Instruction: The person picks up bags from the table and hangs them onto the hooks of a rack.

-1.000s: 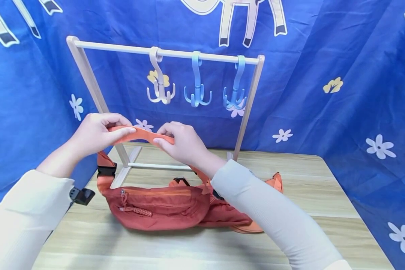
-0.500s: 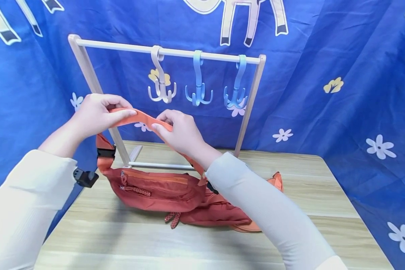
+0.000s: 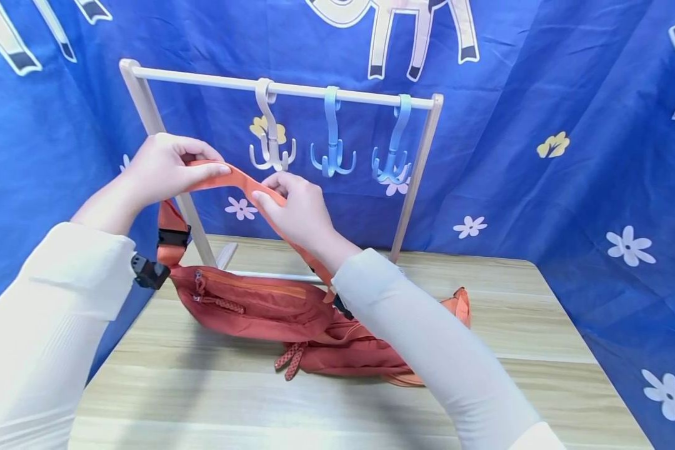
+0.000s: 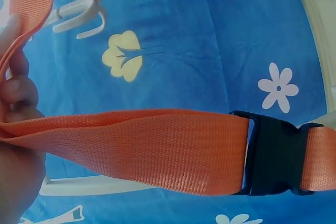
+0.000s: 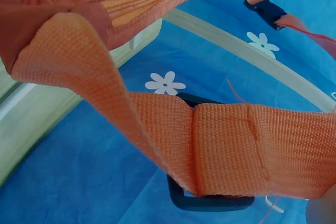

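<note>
A dark red waist bag point(image 3: 259, 306) hangs off the table by its orange strap point(image 3: 237, 177), tilted lower on the right. My left hand point(image 3: 171, 164) pinches the strap toward its left side, thumb on the near face. A short way to the right, my right hand point(image 3: 299, 209) pinches the same strap. Below my left hand is a fastened black buckle point(image 4: 278, 156), large in the left wrist view. In the right wrist view, the strap runs through a black slider point(image 5: 210, 203). A second red bag point(image 3: 349, 359) lies on the table, partly hidden by my right forearm.
Behind the hands stands a wooden rack point(image 3: 202, 78). From its bar hang a white hook point(image 3: 271, 128), a blue hook point(image 3: 332, 137) and another blue hook point(image 3: 395, 140), each with several prongs. A blue patterned cloth point(image 3: 500, 112) surrounds the wooden table point(image 3: 517, 337).
Both hands have risen with the strap, lifting the bag up off the table. The second bag and its patterned zipper pulls now show more beneath it. Both hands keep their grip.
</note>
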The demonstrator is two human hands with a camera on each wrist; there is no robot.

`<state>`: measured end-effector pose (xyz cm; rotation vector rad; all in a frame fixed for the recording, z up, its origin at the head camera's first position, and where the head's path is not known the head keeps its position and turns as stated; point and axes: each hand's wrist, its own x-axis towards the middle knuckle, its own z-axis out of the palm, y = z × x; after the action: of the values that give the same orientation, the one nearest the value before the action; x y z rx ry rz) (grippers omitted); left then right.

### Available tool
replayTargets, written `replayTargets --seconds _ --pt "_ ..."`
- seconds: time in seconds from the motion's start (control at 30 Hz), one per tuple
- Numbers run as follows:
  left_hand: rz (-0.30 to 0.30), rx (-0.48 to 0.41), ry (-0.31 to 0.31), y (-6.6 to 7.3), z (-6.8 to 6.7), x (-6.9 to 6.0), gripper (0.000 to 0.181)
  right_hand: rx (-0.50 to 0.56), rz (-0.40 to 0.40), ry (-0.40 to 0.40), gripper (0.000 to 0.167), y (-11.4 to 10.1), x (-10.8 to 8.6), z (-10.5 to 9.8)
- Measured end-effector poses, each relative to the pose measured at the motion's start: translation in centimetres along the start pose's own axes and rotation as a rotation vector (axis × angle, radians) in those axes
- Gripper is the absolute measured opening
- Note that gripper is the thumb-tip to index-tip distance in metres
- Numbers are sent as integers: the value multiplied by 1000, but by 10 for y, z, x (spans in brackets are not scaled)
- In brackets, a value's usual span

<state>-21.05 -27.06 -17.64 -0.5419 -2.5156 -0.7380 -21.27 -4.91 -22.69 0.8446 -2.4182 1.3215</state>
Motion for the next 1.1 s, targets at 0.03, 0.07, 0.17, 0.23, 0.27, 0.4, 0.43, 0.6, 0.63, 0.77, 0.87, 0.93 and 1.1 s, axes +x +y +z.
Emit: replayTargets --seconds 0.03,0.07,0.17,0.23,0.27,0.4,0.43,0.6,0.63,0.77,0.87,0.93,1.1 --pt "0 7 -1 0 0 2 20 10 6 5 17 0 1 1" --pt "0 10 -2 0 0 4 21 22 15 12 17 0 1 1" --pt "-10 19 -8 1 0 10 23 51 36 40 17 1 4 2" --pt "-12 21 -12 2 0 15 24 65 43 59 17 1 5 3" --pt "-13 20 -17 2 0 17 25 71 46 69 17 1 6 3" --pt "-19 11 -41 2 1 24 26 97 58 96 17 2 8 5" --pt "-19 8 -46 2 1 26 27 109 60 103 16 2 9 6" --pt "-31 -3 -59 0 5 34 29 153 72 129 15 0 11 10" --pt "-36 -1 -60 0 5 35 29 158 80 135 15 0 11 11" --pt "-57 1 -68 1 7 41 30 164 118 159 16 -1 14 13" --pt "-73 -3 -68 3 9 47 31 166 136 180 17 -2 17 14" --pt "-81 -3 -59 5 10 50 31 174 145 188 17 -2 18 14" --pt "-84 7 -24 7 11 56 31 204 182 198 17 -3 22 15"
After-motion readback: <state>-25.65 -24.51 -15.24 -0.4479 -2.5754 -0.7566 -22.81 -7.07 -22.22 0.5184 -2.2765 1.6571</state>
